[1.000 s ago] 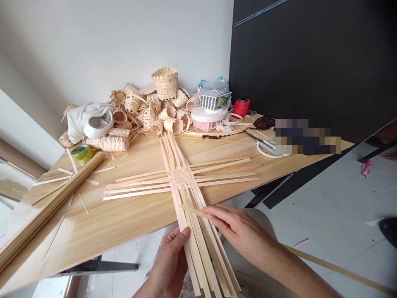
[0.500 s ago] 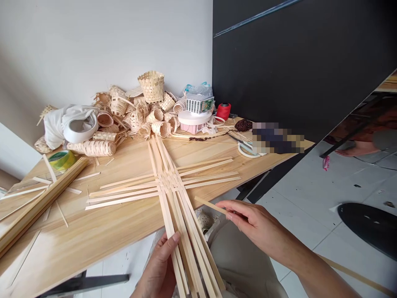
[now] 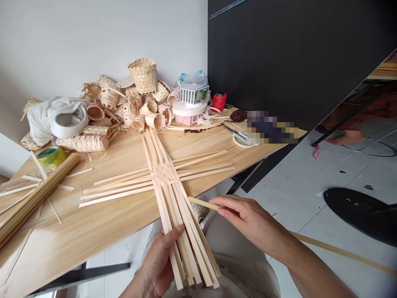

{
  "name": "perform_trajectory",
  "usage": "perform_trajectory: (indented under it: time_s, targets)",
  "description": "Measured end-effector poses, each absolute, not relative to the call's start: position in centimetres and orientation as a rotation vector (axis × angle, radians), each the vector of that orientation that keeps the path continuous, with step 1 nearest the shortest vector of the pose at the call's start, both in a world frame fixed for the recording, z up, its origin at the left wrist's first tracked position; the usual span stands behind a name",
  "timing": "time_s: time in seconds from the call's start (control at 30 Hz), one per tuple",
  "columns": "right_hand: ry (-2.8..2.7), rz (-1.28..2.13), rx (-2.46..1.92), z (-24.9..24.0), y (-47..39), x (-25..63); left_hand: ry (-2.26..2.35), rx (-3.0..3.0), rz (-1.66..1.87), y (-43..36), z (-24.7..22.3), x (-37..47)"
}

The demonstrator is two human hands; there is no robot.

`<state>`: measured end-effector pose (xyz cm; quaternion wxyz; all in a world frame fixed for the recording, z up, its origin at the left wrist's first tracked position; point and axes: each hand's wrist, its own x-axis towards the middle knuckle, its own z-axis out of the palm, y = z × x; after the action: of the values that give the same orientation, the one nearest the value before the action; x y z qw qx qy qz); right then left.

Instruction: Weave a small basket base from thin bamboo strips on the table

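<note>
A cross of pale wooden strips is interlaced into a small woven square on the table, its ends spreading four ways. The strips nearest me hang past the table edge, and my left hand grips some of them, thumb on top and fingers hidden beneath. My right hand pinches a single loose strip between thumb and fingers. That strip's tip points left, close to the right side of the near strips. Its long tail shows beyond my right forearm, over the floor.
A heap of small woven baskets lies along the wall. A bundle of strips and green-yellow tape are at left. Scissors, a red thread spool and a white-lidded box stand at the back right. A black panel rises behind.
The view has shifted slightly, so the table things sit further left and higher. My left thumb reaches further across the strips. The loose strip's tip remains near the right side of the near strips.
</note>
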<state>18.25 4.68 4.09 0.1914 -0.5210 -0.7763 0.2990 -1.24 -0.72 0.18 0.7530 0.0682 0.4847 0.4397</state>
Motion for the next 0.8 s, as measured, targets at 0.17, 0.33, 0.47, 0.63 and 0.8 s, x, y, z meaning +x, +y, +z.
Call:
perform_trajectory:
  time_s: [0.17, 0.33, 0.47, 0.63, 0.8]
  targets:
    - [-2.206, 0.780, -1.479, 3.5, 4.5, 19.3, 1.072, 0.154, 0.948, -0.7, 0.4, -1.2]
    - [-2.122, 1.031, -1.441, 2.3, 4.8, 18.8, 1.019, 0.150, 0.955, -0.7, 0.1, -0.9]
    - [-1.914, 1.294, -1.383, 1.2, 5.0, 18.2, 0.995, 0.107, 0.965, -0.7, 0.2, -0.8]
    - [-1.706, 1.576, -1.279, -0.5, 5.2, 17.9, 0.985, 0.171, 0.991, -0.5, 0.3, -0.5]
    - [-1.626, 1.590, -1.260, -1.2, 5.3, 17.9, 0.958, 0.273, 1.024, 0.0, -0.4, -0.2]
